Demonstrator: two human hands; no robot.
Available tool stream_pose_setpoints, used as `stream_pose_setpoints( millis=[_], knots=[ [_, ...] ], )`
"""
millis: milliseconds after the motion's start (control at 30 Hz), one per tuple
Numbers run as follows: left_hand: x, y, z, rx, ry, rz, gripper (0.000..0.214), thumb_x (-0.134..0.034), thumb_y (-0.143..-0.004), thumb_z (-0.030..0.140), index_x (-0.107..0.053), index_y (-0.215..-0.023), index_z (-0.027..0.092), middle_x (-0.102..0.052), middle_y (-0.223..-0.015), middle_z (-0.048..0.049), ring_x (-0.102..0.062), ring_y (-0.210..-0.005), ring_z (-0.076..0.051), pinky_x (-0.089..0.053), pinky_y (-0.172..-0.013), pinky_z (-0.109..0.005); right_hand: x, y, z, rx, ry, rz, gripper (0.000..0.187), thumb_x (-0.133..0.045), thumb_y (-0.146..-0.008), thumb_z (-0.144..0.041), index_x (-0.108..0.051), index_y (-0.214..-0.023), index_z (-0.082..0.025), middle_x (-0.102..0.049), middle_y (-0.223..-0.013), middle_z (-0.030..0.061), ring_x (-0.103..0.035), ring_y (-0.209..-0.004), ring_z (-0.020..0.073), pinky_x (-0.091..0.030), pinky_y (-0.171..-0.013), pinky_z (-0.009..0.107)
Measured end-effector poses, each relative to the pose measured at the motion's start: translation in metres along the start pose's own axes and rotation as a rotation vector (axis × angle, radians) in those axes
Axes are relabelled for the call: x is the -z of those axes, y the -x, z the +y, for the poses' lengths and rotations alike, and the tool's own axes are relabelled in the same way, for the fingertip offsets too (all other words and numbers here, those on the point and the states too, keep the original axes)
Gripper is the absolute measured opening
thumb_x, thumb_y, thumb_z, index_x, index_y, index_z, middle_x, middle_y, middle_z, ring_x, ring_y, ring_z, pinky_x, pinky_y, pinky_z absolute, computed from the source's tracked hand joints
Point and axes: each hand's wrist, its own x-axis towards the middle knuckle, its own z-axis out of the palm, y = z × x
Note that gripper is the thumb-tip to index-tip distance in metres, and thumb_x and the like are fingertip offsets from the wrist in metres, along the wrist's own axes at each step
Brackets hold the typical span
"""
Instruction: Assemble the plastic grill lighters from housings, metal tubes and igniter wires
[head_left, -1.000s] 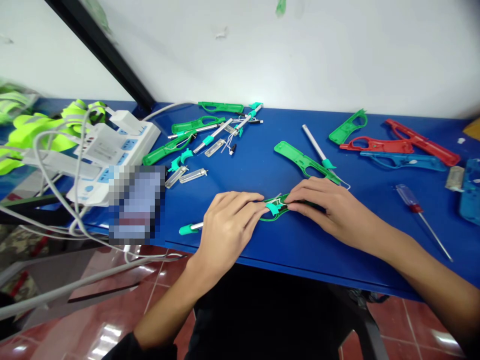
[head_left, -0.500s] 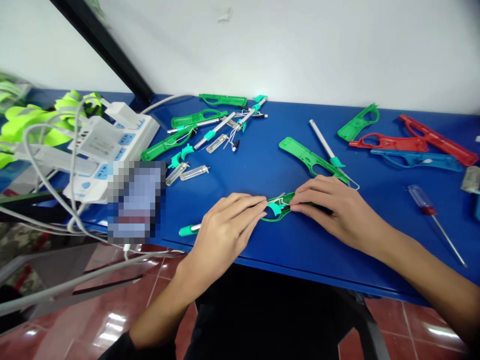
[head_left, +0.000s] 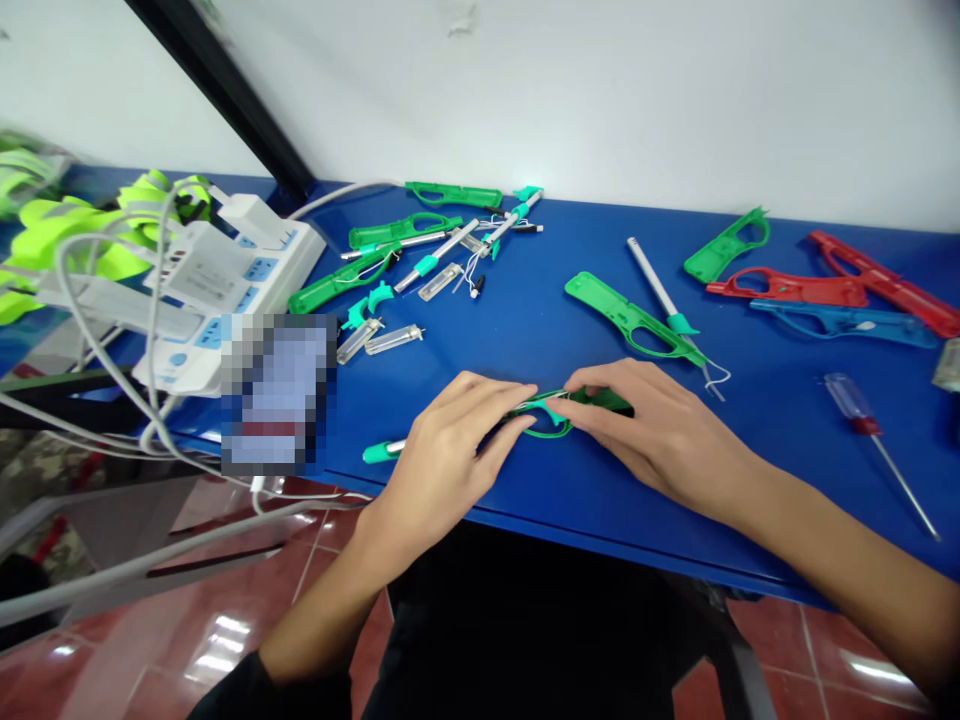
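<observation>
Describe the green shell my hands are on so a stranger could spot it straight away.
From the blue table, go to its near edge, by the dark clothing. There, the left hand and right hand almost meet over a green shell. Unlike the other green shells lying further back, this one has fingers on it.

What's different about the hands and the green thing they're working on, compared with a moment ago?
The right hand has moved left along the green shell, its fingertips now at the teal piece. The left hand has opened its thumb away from its fingers but stays at the shell's left part. The screwdriver and power strip lie as before.
</observation>
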Motion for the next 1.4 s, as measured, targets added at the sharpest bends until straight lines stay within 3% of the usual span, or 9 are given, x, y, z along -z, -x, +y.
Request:
stream_pose_setpoints(
  millis=[167, 333, 567, 733, 1033, 1167, 1267, 1400],
  knots=[
    [-0.002, 0.001, 0.001, 0.045, -0.006, 0.028, 0.016, -0.068, -0.105, 0.014, -0.074, -0.118, 0.019, -0.08, -0.123, -0.0071, -0.074, -0.11, -0.021, -0.061, -0.101, -0.042, -0.002, 0.002, 0.004, -0.006, -0.046, 0.034, 0.039, -0.055, -0.107, -0.011, -0.07, -0.139, -0.028, -0.071, -0.127, 0.0125, -0.068, -0.109, 0.0236, -0.057, -0.095, 0.042],
    [-0.006, 0.001, 0.002, 0.096, -0.034, 0.064, 0.011, -0.069, -0.102, 0.011, -0.074, -0.107, 0.019, -0.079, -0.119, -0.006, -0.074, -0.105, -0.021, -0.061, -0.097, -0.04, -0.002, 0.003, 0.002, 0.01, -0.042, 0.031, 0.04, -0.057, -0.105, -0.008, -0.07, -0.139, -0.025, -0.073, -0.126, 0.0137, -0.07, -0.11, 0.0245, -0.058, -0.095, 0.043],
    [-0.006, -0.001, 0.003, 0.06, -0.034, 0.008, 0.015, -0.066, -0.103, 0.007, -0.07, -0.113, 0.017, -0.077, -0.114, -0.0052, -0.071, -0.102, -0.019, -0.057, -0.095, -0.037, -0.005, 0.002, -0.001, 0.174, 0.071, 0.072, 0.042, -0.057, -0.104, -0.004, -0.061, -0.146, -0.009, -0.073, -0.143, 0.015, -0.062, -0.124, 0.0294, -0.055, -0.107, 0.05],
    [-0.004, -0.001, 0.002, 0.041, -0.026, -0.012, 0.012, -0.063, -0.106, 0.01, -0.071, -0.111, 0.017, -0.075, -0.115, -0.0058, -0.069, -0.103, -0.019, -0.056, -0.094, -0.037, -0.004, 0.001, 0.0, 0.202, 0.104, -0.005, 0.041, -0.056, -0.106, -0.008, -0.062, -0.146, -0.01, -0.072, -0.147, 0.0119, -0.062, -0.123, 0.0296, -0.053, -0.107, 0.052],
    [-0.004, 0.001, 0.0, -0.009, -0.018, -0.012, 0.017, -0.062, -0.107, 0.011, -0.071, -0.12, 0.019, -0.075, -0.117, -0.0062, -0.068, -0.105, -0.019, -0.056, -0.095, -0.037, -0.006, 0.003, -0.002, 0.144, 0.039, 0.04, 0.04, -0.061, -0.104, -0.007, -0.063, -0.144, -0.014, -0.074, -0.141, 0.0117, -0.063, -0.121, 0.0291, -0.057, -0.105, 0.048],
    [-0.004, 0.001, 0.001, -0.016, -0.026, 0.007, 0.01, -0.064, -0.107, 0.014, -0.072, -0.113, 0.017, -0.075, -0.116, -0.0066, -0.069, -0.105, -0.019, -0.055, -0.094, -0.036, -0.009, 0.003, 0.0, -0.001, -0.069, 0.118, 0.04, -0.068, -0.104, -0.019, -0.059, -0.143, -0.014, -0.071, -0.138, 0.0164, -0.066, -0.125, 0.0267, -0.057, -0.11, 0.045],
    [-0.003, -0.003, 0.004, -0.012, -0.114, 0.011, 0.007, -0.065, -0.107, 0.016, -0.071, -0.106, 0.017, -0.077, -0.113, -0.0044, -0.068, -0.098, -0.018, -0.052, -0.086, -0.036, -0.01, 0.002, 0.003, -0.128, -0.157, 0.177, 0.034, -0.075, -0.101, -0.029, -0.063, -0.131, -0.018, -0.068, -0.131, 0.0158, -0.07, -0.119, 0.0246, -0.06, -0.104, 0.041],
    [0.003, -0.014, 0.009, -0.046, -0.318, -0.062, 0.009, -0.067, -0.105, 0.017, -0.072, -0.098, 0.019, -0.077, -0.103, -0.0012, -0.062, -0.088, -0.02, -0.041, -0.075, -0.039, -0.009, 0.0, 0.007, -0.157, -0.249, 0.166, 0.02, -0.076, -0.1, -0.027, -0.066, -0.116, -0.022, -0.068, -0.126, 0.0121, -0.073, -0.113, 0.0233, -0.062, -0.099, 0.04]
  ],
)
